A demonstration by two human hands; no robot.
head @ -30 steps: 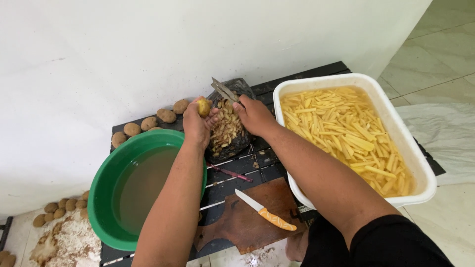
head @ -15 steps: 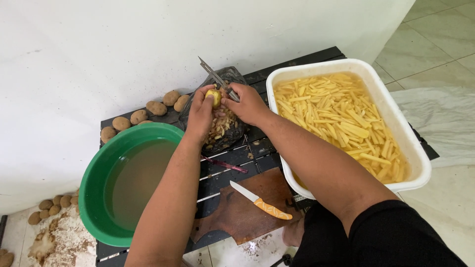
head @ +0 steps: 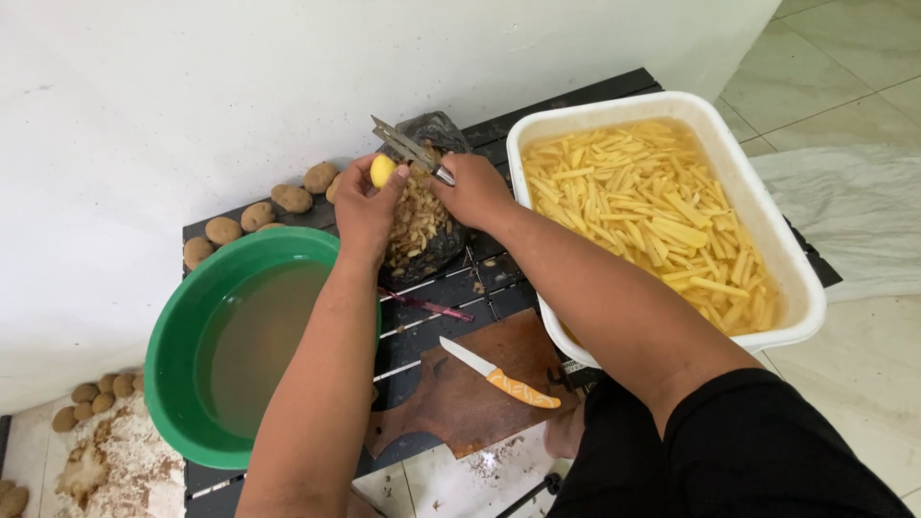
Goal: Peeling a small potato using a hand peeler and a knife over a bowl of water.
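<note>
1. Upper centre of the frame: the left hand has its fingers curled closed around a small yellow, partly peeled potato, held up over a dark bag of peelings.
2. Just to the right, the right hand has its fingers closed around the handle of a metal peeler, whose blade points up and left and meets the potato.
3. The bag of peelings sits on a black slatted table that runs from the left middle to the upper right of the frame.
4. A row of unpeeled brown potatoes lies along the table's far edge, upper left, against a plain white wall.
5. Left of centre, a round green basin holds cloudy water and sits on the table, under the left forearm.
6. Right side: a white rectangular tub is full of pale yellow potato sticks in water.
7. Lower centre: a brown wooden cutting board carries a knife with an orange handle; a thin dark red tool lies on the slats just above it.
8. The floor is pale tile, with a white cloth spread at right.
9. Lower left corner: more brown potatoes lie on the floor beside a pale, powdery heap.
</note>
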